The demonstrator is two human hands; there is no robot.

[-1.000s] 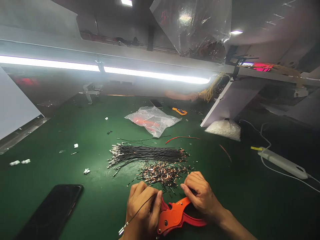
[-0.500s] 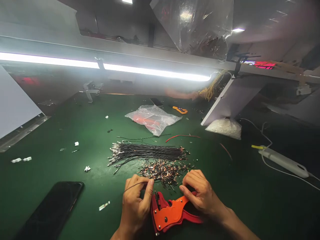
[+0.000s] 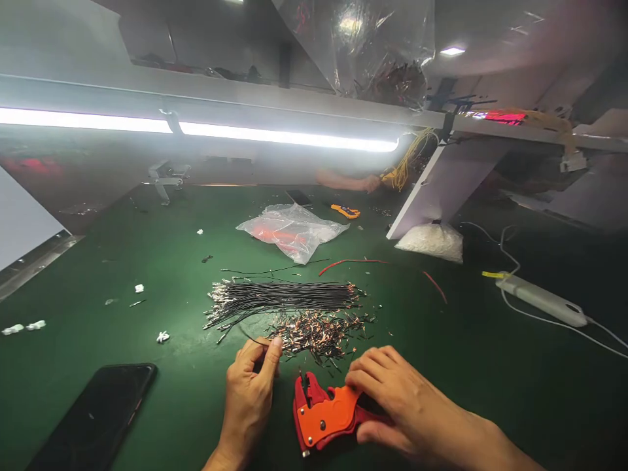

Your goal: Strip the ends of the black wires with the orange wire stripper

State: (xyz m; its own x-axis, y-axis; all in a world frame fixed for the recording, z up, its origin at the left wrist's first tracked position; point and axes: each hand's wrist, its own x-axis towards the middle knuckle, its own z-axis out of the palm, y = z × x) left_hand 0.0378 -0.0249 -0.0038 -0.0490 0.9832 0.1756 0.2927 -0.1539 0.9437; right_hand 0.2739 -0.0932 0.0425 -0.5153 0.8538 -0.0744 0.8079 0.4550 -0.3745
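Between thumb and forefinger, my left hand (image 3: 249, 386) pinches a thin black wire (image 3: 248, 337). My right hand (image 3: 392, 399) is around the handles of an orange and red wire stripper (image 3: 324, 415), fingers over the top handle and thumb by the lower one. The stripper's jaws point up and away from me, a short gap to the right of my left hand. Beyond both hands lies a heap of black insulation bits and copper ends (image 3: 318, 333). Behind that heap is a bundle of black wires (image 3: 289, 296), with metal terminals on the left ends.
A dark phone (image 3: 98, 415) lies at front left, near small white connectors (image 3: 163, 337). Farther back are a clear plastic bag (image 3: 294, 232), a yellow tool (image 3: 345, 211) and a red wire (image 3: 353, 261). On the right rests a white power strip (image 3: 542, 299) with its cord.
My right hand has shifted from resting by the upper handle to gripping both handles. My left hand has moved slightly left with the wire, away from the stripper. The view has shifted a little.
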